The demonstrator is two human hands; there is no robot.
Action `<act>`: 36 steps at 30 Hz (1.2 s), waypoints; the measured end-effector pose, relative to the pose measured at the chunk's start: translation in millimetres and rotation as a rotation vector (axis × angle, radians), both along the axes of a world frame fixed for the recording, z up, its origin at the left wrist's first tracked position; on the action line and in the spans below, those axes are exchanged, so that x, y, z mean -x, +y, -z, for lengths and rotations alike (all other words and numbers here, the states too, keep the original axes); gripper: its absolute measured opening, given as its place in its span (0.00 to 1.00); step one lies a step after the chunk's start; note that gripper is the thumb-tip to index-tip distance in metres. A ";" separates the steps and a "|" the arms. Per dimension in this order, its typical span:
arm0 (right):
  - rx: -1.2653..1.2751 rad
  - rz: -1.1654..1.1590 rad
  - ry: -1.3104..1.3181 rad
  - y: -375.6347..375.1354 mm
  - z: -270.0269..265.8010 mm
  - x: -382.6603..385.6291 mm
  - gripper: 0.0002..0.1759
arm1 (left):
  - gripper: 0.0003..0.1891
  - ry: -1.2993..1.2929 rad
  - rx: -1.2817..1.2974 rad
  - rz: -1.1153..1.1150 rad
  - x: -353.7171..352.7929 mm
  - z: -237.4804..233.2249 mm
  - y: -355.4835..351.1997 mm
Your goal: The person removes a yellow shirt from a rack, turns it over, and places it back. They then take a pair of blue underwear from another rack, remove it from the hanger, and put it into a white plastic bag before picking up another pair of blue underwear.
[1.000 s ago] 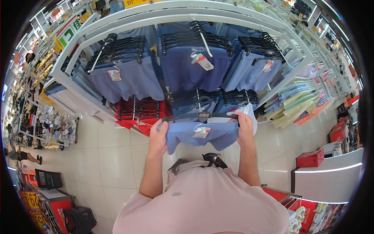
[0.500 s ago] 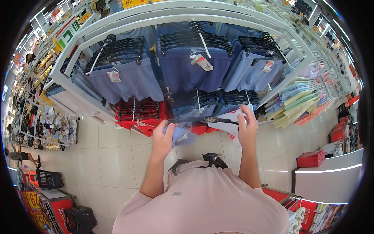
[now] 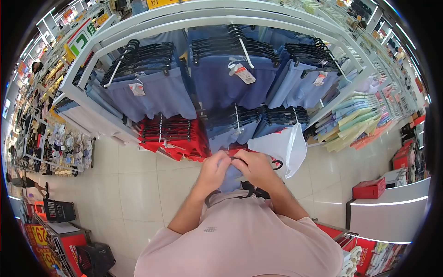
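My left hand (image 3: 215,170) and my right hand (image 3: 255,169) are close together in front of my waist, fingers closed and pinching. Light-blue cloth (image 3: 230,181), apparently a garment, hangs below and between them, within my left hand's grasp. A black clothes hanger is mostly hidden by my fingers, and its curved hook (image 3: 277,165) sticks out beside my right hand. Just beyond that hand hangs a white sheet-like piece (image 3: 288,147), whose kind I cannot make out. Red garments (image 3: 184,150) on black hangers are on the rack just past my left hand.
A white metal rack (image 3: 217,18) stands ahead, holding blue shorts (image 3: 233,81) with price tags. Pastel clothes (image 3: 353,120) hang to the right. Tiled floor (image 3: 138,194) lies around me. At lower left are black baskets (image 3: 94,261), and a person (image 3: 27,183) is farther off.
My hands have come together from opposite ends of the hanger, my right hand moving left and down. The hanger has turned, and the white piece now hangs in fuller view.
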State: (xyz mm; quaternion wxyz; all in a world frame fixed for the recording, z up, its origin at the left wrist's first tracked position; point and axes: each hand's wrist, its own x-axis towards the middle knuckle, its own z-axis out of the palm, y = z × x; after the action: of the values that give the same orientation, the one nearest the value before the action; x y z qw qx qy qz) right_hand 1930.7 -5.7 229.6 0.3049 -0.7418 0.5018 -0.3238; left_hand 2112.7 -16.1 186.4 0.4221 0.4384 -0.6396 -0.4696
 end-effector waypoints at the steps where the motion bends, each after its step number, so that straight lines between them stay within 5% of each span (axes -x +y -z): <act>1: -0.014 -0.002 -0.006 -0.1 -0.2 -0.2 0.09 | 0.09 0.006 -0.006 0.012 -0.2 1.9 -0.1; 15: -0.021 0.005 -0.031 -7.8 3.0 16.1 0.10 | 0.11 -0.139 0.007 0.164 -4.5 9.9 -4.0; 19: 0.019 0.127 -0.092 -6.0 1.8 14.7 0.11 | 0.12 -0.087 -0.098 0.071 -15.3 3.6 -9.5; 25: 0.502 0.460 0.110 -22.2 -2.4 63.0 0.16 | 0.13 0.161 -0.054 -0.287 -39.2 -3.1 -14.1; 32: -0.137 0.280 -0.183 -32.9 16.5 94.9 0.09 | 0.13 0.322 -0.051 -0.391 -50.7 7.0 -18.5; 36: -0.148 0.359 -0.217 -39.9 11.1 108.0 0.08 | 0.13 0.323 -0.134 -0.365 -42.7 4.6 -18.1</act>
State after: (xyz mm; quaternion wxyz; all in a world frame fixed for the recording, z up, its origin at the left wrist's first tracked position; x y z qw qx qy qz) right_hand 1822.7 -45.5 218.5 0.3482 -0.5770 0.6125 -0.4131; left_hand 2155.3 -34.2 181.7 0.5666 0.4929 -0.4416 -0.4910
